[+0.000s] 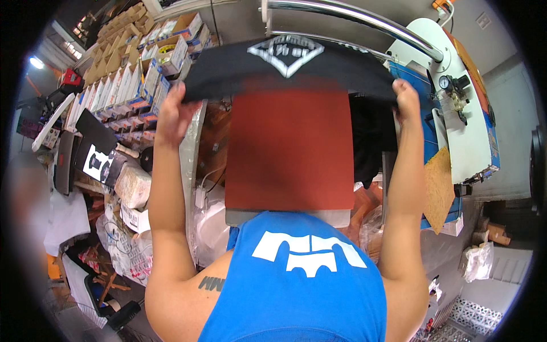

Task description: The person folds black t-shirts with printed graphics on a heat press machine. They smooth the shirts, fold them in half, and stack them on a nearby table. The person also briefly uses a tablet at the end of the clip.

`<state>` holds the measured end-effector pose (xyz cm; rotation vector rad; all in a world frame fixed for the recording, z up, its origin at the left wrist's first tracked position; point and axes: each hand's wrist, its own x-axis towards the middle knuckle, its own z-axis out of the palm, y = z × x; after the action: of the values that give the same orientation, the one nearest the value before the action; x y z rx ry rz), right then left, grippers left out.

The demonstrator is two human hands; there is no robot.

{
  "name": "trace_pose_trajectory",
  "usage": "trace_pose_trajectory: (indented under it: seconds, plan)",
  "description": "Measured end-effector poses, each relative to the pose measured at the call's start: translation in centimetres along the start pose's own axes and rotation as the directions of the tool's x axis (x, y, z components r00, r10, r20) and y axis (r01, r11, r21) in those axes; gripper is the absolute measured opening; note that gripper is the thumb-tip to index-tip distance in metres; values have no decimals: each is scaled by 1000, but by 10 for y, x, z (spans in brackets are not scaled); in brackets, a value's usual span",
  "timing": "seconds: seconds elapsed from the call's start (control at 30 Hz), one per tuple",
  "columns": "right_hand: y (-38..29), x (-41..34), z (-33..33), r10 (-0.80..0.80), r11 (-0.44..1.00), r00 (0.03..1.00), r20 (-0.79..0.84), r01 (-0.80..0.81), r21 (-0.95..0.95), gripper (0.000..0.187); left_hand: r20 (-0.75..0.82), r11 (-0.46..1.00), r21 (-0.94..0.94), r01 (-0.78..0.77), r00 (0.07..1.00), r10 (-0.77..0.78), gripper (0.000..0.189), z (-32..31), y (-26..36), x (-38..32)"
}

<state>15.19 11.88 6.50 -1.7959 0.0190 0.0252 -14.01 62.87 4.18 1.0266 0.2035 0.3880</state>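
A black cloth garment [222,64] with a white diamond-shaped print is stretched between my two hands, beyond the far edge of a flat red pad [290,149]. My left hand [174,113] grips the garment's left end, thumb on top. At its right end my right hand [406,100] holds the cloth in the same way. The red pad lies in front of my body on a grey board, whose near edge [245,217] shows. More black fabric [369,137] hangs beside the pad's right edge, partly hidden under the stretched cloth.
A chrome bar [363,23] crosses above the far side, joined to a white machine housing [466,128] with a pressure gauge [445,82]. Cardboard boxes [128,85] fill racks at far left. A tan board [439,192] lies by my right forearm. A blurred shape [25,231] is at the left rim.
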Motion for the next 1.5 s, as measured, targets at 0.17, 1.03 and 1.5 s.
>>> trace_pose_trajectory:
  seconds: [0.17,1.03,1.5]
  plan:
    - [121,-73,-5,45,878,995,-88,-82,-471,18,-182,829,205,521,852,-491,19,-68,-80,-88]
    - [25,-25,4,-251,868,958,-138,159,-471,32,208,977,-46,208,959,-194,39,-32,-14,-7]
    - [106,-130,70,-470,395,871,143,353,-848,26,48,79,994,-80,940,337,13,-13,-110,-58]
